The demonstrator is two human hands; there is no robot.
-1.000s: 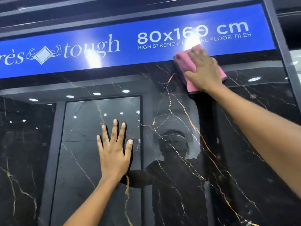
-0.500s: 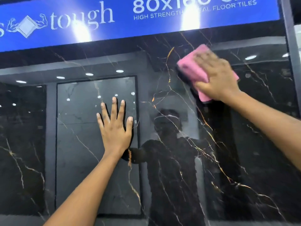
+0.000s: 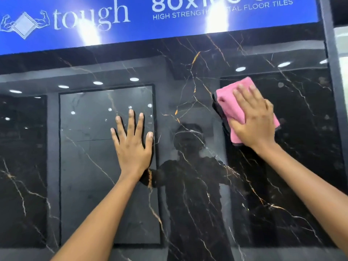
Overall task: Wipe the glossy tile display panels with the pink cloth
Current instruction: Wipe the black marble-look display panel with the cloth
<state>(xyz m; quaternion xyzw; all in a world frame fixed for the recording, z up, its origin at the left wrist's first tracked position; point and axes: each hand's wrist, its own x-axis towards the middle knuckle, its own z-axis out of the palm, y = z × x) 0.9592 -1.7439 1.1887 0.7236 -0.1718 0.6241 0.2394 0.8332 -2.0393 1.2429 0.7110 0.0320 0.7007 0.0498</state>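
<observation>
The right hand (image 3: 254,119) presses the pink cloth (image 3: 237,102) flat on the black panel (image 3: 197,185), fingers spread over it; the cloth lies well below the blue sign (image 3: 131,31), with the dark frame (image 3: 333,91) off to its right. The left hand (image 3: 131,146) lies flat on the panel, fingers apart, holding nothing. Bare glossy surface stretches below both hands. The sign's top is cut off. Gold and white veins cross the mirror-smooth marble, which reflects ceiling lights.

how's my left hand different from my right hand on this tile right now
The left hand lies bare on the black tile panel, fingers spread; the right hand presses the pink cloth against it. The left sits lower and toward the middle, the right higher and nearer the frame. Both are flat, fingers pointing up.
</observation>
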